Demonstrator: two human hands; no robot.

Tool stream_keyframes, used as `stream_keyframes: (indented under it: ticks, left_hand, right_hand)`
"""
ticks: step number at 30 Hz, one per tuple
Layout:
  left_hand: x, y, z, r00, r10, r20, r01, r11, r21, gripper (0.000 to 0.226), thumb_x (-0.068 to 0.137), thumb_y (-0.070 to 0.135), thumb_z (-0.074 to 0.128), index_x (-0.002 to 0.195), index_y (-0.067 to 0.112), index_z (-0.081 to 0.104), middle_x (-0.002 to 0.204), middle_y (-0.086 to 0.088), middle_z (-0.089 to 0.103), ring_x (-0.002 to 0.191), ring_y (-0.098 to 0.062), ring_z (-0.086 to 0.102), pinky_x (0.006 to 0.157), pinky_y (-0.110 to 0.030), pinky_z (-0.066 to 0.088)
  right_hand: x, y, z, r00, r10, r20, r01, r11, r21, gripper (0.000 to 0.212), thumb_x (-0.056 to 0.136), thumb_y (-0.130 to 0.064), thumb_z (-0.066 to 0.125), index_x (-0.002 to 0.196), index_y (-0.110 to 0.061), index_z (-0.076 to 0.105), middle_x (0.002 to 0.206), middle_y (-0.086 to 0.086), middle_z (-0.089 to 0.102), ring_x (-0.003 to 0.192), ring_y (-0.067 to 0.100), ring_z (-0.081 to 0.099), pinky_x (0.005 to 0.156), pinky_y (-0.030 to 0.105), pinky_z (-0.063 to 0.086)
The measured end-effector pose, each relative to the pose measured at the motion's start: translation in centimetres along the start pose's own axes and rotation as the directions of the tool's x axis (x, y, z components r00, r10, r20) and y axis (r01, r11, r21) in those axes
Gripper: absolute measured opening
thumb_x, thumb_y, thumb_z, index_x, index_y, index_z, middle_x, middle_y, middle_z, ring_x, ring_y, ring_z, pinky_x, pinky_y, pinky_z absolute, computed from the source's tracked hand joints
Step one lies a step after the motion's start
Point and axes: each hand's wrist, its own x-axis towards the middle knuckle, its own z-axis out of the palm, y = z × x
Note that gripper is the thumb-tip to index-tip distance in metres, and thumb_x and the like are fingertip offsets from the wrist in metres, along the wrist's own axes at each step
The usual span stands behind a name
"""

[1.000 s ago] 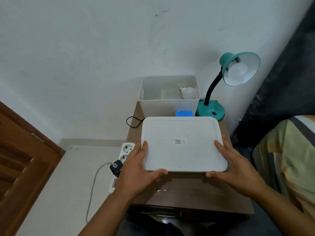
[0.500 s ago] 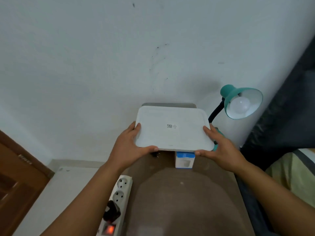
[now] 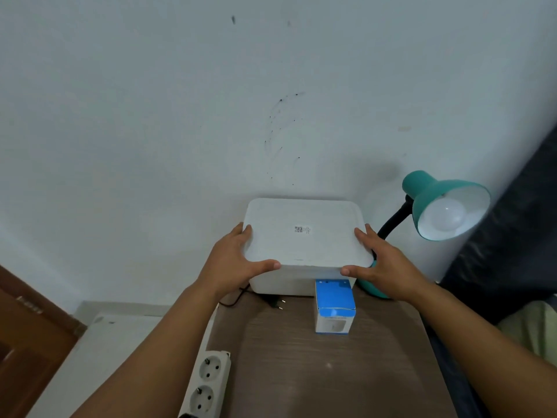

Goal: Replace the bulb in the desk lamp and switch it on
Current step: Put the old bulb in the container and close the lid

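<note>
A teal desk lamp (image 3: pixel 431 191) stands at the table's back right, with a white bulb (image 3: pixel 449 218) in its shade, unlit. Its black plug (image 3: pixel 275 303) lies loose on the table. A white lid (image 3: pixel 304 236) sits on top of a white storage box (image 3: pixel 283 282) against the wall. My left hand (image 3: pixel 232 260) grips the lid's front left corner, and my right hand (image 3: pixel 382 267) grips its front right corner. A blue and white bulb carton (image 3: pixel 334 300) stands in front of the box. The box's inside is hidden.
The brown wooden table (image 3: pixel 316 372) stretches toward me. A white power strip (image 3: pixel 208 384) lies by its left edge. There is a wooden door (image 3: pixel 27 327) at the far left and dark fabric (image 3: pixel 512 236) on the right behind the lamp.
Both hands carried the lid from the table's front up and back and set it onto the box. The bulb inside the box is now covered.
</note>
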Motion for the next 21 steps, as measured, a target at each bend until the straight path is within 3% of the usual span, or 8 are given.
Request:
stream_keyframes:
  ticks: [5, 8, 10, 12, 15, 18, 21]
  left_hand:
    - [0.7, -0.4, 0.1, 1.000, 0.005, -0.014, -0.005, 1.000, 0.005, 0.104, 0.070, 0.051, 0.085, 0.153, 0.012, 0.035, 0.158, 0.005, 0.035, 0.138, -0.010, 0.037, 0.100, -0.015, 0.026]
    - [1.0, -0.8, 0.2, 1.000, 0.001, 0.013, -0.002, 1.000, 0.012, 0.094, 0.072, 0.044, 0.086, 0.148, 0.009, 0.044, 0.149, 0.001, 0.046, 0.115, 0.001, 0.037, 0.081, 0.003, 0.030]
    - [1.3, -1.0, 0.3, 1.000, 0.000, 0.014, 0.000, 1.000, 0.001, 0.092, 0.073, 0.042, 0.086, 0.147, 0.009, 0.044, 0.145, 0.005, 0.048, 0.112, 0.003, 0.033, 0.073, 0.006, 0.028]
    - [1.4, -1.2, 0.4, 1.000, -0.002, 0.011, 0.003, 1.000, -0.013, 0.094, 0.073, 0.043, 0.086, 0.149, 0.011, 0.042, 0.137, 0.017, 0.042, 0.117, 0.004, 0.034, 0.079, 0.005, 0.027]
    - [1.5, -1.2, 0.5, 1.000, -0.020, 0.018, 0.020, 1.000, -0.022, 0.098, 0.073, 0.045, 0.086, 0.152, 0.012, 0.038, 0.142, 0.019, 0.038, 0.128, -0.002, 0.038, 0.093, -0.005, 0.029]
    - [1.8, -1.2, 0.4, 0.998, -0.033, 0.049, 0.035, 0.999, -0.027, 0.087, 0.075, 0.037, 0.086, 0.147, 0.011, 0.045, 0.132, 0.013, 0.047, 0.112, 0.001, 0.035, 0.069, 0.004, 0.030]
    - [2.4, -1.8, 0.4, 0.998, -0.039, 0.049, 0.041, 0.999, -0.034, 0.086, 0.074, 0.037, 0.087, 0.145, 0.011, 0.047, 0.125, 0.014, 0.047, 0.111, 0.000, 0.037, 0.068, 0.001, 0.032]
  right_hand:
    - [0.8, 0.0, 0.0, 1.000, 0.008, 0.007, -0.008, 1.000, 0.020, 0.114, 0.059, -0.062, 0.072, 0.154, -0.029, 0.019, 0.163, -0.010, 0.005, 0.147, 0.013, 0.018, 0.119, 0.033, 0.022]
    - [1.2, -0.2, 0.1, 1.000, 0.007, 0.009, -0.008, 1.000, 0.019, 0.116, 0.056, -0.062, 0.072, 0.154, -0.029, 0.020, 0.163, -0.010, 0.005, 0.147, 0.014, 0.019, 0.120, 0.035, 0.022]
    - [1.3, -0.3, 0.1, 1.000, 0.010, 0.017, -0.010, 1.000, 0.006, 0.116, 0.056, -0.063, 0.072, 0.154, -0.028, 0.020, 0.163, -0.010, 0.005, 0.147, 0.014, 0.019, 0.120, 0.037, 0.023]
    - [1.4, -0.3, 0.0, 1.000, 0.012, 0.023, -0.012, 1.000, 0.003, 0.116, 0.056, -0.062, 0.072, 0.154, -0.028, 0.019, 0.163, -0.009, 0.005, 0.148, 0.015, 0.019, 0.120, 0.038, 0.023]
    - [1.7, -0.2, -0.1, 0.999, 0.021, 0.032, -0.021, 1.000, -0.009, 0.112, 0.063, -0.057, 0.075, 0.155, -0.027, 0.018, 0.163, -0.008, 0.003, 0.148, 0.016, 0.018, 0.120, 0.039, 0.022]
    - [2.0, -0.2, -0.1, 0.997, 0.034, 0.067, -0.029, 0.997, -0.068, 0.109, 0.069, -0.056, 0.075, 0.155, -0.027, 0.014, 0.163, -0.006, 0.001, 0.149, 0.018, 0.016, 0.120, 0.040, 0.022]
    - [2.1, 0.0, 0.0, 0.996, 0.044, 0.075, -0.037, 0.995, -0.094, 0.110, 0.069, -0.059, 0.074, 0.155, -0.028, 0.013, 0.164, -0.006, 0.000, 0.149, 0.018, 0.016, 0.120, 0.040, 0.022]
